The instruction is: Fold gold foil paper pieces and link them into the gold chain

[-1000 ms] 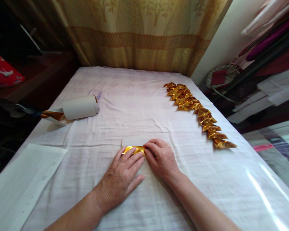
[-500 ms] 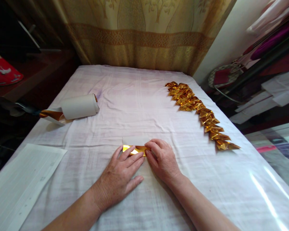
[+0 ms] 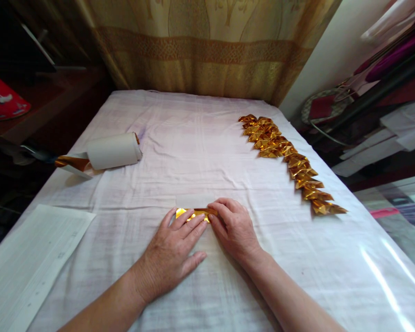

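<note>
A small sheet of gold foil paper (image 3: 180, 212) lies on the white cloth in front of me, its near part folded gold side up. Its white backing (image 3: 193, 201) shows as a flap beyond the fold. My left hand (image 3: 171, 251) rests flat across the gold strip, fingers spread and thumb apart. At the strip's right end, my right hand (image 3: 234, 228) pinches the foil between thumb and fingers. The fingers of both hands cover much of the fold.
Folded gold foil pieces (image 3: 297, 168) lie in an overlapping row on the right. A white-backed foil roll (image 3: 112, 151) sits at the left, with a printed paper sheet (image 3: 38, 263) nearer me. A patterned curtain (image 3: 200, 50) hangs behind the cloth-covered surface (image 3: 180, 129).
The whole view has shifted slightly. My hands hold nearly the same places on the gold foil paper, and the shine on the strip between my fingers looks different.
</note>
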{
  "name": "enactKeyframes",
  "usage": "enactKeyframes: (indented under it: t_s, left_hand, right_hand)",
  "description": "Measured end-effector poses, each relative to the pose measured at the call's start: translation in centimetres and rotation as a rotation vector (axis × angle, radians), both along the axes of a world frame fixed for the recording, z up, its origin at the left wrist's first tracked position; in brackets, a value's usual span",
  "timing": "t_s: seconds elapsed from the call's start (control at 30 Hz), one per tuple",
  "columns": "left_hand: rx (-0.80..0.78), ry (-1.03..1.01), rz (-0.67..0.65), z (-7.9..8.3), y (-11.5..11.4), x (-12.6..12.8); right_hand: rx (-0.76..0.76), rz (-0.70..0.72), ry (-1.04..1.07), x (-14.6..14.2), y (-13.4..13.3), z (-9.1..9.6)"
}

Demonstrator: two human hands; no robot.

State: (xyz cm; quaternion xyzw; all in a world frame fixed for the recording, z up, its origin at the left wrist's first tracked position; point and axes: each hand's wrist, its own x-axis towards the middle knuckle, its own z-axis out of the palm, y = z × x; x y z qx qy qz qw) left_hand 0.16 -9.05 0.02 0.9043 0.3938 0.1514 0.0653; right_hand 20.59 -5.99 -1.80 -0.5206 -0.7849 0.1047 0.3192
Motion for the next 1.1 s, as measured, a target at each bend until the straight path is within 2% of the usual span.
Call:
enactKeyframes:
  t_s: [0.2, 0.4, 0.87, 1.1]
  left_hand:
    - [-0.016, 0.017, 0.008, 0.0, 0.0, 0.0]
    - [-0.005, 0.008, 0.011, -0.1, 0.0, 0.1]
    - [0.010, 0.007, 0.009, -0.2, -0.1, 0.0]
    - [0.007, 0.021, 0.011, -0.2, -0.1, 0.0]
  right_hand:
    - [0.047, -0.024, 0.116, 0.3, -0.5, 0.1]
    - [0.117, 0.004, -0.061, 0.4, -1.1, 0.5]
    - [0.059, 0.027, -0.133, 0.4, -0.9, 0.9]
    - [0.056, -0.032, -0.069, 0.7, -0.8, 0.4]
